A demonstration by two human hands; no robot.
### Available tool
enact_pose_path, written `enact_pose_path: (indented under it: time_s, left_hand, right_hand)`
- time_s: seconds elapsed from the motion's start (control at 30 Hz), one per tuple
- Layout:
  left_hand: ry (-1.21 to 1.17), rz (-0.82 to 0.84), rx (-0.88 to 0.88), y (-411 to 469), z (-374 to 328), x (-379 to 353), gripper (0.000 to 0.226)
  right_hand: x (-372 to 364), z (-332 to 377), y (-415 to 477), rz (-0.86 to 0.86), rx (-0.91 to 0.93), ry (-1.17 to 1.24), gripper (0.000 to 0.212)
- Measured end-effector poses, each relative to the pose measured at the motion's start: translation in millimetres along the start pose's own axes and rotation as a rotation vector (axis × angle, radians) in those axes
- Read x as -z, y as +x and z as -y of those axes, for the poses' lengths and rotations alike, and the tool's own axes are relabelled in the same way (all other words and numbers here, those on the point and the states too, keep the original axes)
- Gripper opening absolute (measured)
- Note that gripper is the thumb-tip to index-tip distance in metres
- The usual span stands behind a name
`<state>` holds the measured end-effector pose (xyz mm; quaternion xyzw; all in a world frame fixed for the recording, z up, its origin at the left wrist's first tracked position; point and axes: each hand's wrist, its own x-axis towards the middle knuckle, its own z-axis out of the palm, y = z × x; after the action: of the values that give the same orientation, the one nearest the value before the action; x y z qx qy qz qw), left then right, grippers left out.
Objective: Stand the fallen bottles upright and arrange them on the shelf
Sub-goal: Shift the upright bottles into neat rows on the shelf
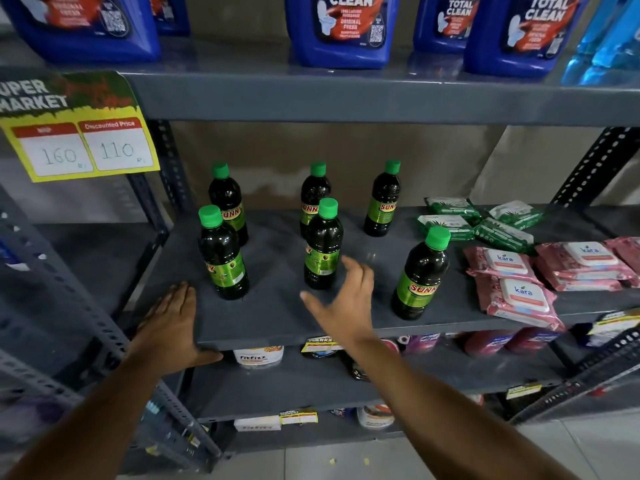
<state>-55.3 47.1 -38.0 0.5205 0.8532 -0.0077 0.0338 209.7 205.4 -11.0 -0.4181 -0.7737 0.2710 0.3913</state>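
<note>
Several dark bottles with green caps and green "SUNNY" labels stand upright on the grey shelf (277,317): a back row (382,199) and a front row, with the front-left bottle (221,254), the front-middle bottle (323,247) and the front-right bottle (420,273). My left hand (171,320) lies flat on the shelf's front-left corner, fingers spread, thumb under the edge. My right hand (346,299) hovers open just in front of the front-middle bottle, touching nothing.
Pink wipe packs (516,296) and green wipe packs (460,223) fill the shelf's right side. Blue cleaner jugs (341,29) stand on the shelf above. A yellow price sign (79,140) hangs at the upper left. Lower shelves hold more products.
</note>
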Motion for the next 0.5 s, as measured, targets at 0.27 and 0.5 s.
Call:
enact_pose_path:
  time_s: [0.27,0.5]
  left_hand:
    - [0.015,0.071,0.029,2,-1,4,0.151]
    - [0.009,0.055,0.016,3,-1,3,0.149]
  right_hand:
    - [-25,-5,59,-0.013,-0.331,0.120,0.070]
    - [-24,-5,57,0.043,-0.284,0.061,0.085]
